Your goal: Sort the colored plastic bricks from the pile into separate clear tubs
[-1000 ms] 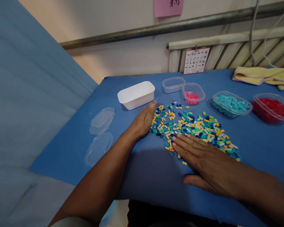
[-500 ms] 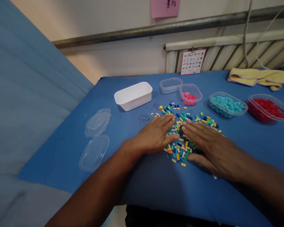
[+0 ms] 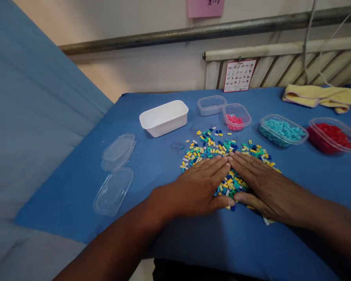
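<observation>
Small building bricks [image 3: 203,153] in yellow, blue, green and white lie spread on the blue-covered table. My left hand [image 3: 203,185] rests flat over the left side of the pile, fingers stretched out. On the pile's right side lies my right hand [image 3: 263,187], also flat and open. The fingertips of both hands meet near the middle, and the thumbs touch or nearly touch below. Bricks show in the gap between the hands; those under the palms are hidden. Neither hand grips anything.
Behind the pile stand a white tub [image 3: 163,119], a clear container [image 3: 211,105], a container of pink bricks [image 3: 236,117], one of turquoise bricks [image 3: 283,130] and one of red bricks [image 3: 335,135]. Clear lids [image 3: 114,191] lie left. A yellow cloth [image 3: 321,96] lies back right.
My left hand has moved toward me and slightly right, meeting my right hand and uncovering bricks behind it. Bricks between the hands are gathered closer. My right hand has barely shifted.
</observation>
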Available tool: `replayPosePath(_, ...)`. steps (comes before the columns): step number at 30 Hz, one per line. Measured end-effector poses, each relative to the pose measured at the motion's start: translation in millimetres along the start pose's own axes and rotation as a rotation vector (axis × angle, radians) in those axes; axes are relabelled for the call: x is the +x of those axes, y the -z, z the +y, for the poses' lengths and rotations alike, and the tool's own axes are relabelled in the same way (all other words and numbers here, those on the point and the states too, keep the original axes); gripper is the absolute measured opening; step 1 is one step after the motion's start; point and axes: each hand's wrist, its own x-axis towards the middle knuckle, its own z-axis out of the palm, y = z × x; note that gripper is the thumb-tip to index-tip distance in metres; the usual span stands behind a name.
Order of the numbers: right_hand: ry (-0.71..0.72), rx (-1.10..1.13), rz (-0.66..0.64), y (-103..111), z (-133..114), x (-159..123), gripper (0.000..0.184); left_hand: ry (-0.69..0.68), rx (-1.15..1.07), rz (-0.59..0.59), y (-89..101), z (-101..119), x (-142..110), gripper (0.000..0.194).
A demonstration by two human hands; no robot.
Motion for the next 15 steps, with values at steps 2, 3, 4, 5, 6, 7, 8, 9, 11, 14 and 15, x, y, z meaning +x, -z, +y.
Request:
replayPosePath(2,0.022,0.003,-0.013,1,-5,1,0.099,0.059,0.044,0.006,2.8,-8,2,0.092)
replayPosePath(3,0.033,0.007,-0.018,1,-9,2,0.099,0.104,0.067,0.005,4.2,-13,3,0.090)
replayPosePath(4,0.045,0.014,-0.022,2,-14,3,0.100,0.152,0.088,0.000,5.5,-19,5,0.089)
replayPosePath(5,0.061,0.027,-0.026,2,-19,4,0.101,0.194,0.106,-0.005,6.7,-25,7,0.088)
replayPosePath(6,0.077,0.041,-0.027,2,-23,5,0.102,0.233,0.124,-0.001,7.8,-31,10,0.088)
replayPosePath(7,0.093,0.052,-0.026,2,-27,6,0.102,0.263,0.142,0.010,8.8,-36,12,0.088)
replayPosePath(8,0.107,0.060,-0.026,3,-29,7,0.102,0.290,0.159,0.025,9.7,-41,13,0.089)
replayPosePath(9,0.113,0.062,-0.026,4,-29,8,0.102,0.314,0.176,0.042,10.6,-45,15,0.089)
replayPosePath(11,0.077,0.042,-0.015,8,-21,9,0.099,0.361,0.205,0.077,12.1,-51,16,0.089)
replayPosePath(14,-0.096,-0.042,0.026,12,5,8,0.091,0.401,0.206,0.105,12.4,-53,17,0.089)
replayPosePath(15,-0.158,-0.069,0.038,11,15,7,0.090,0.396,0.191,0.101,11.7,-52,17,0.090)
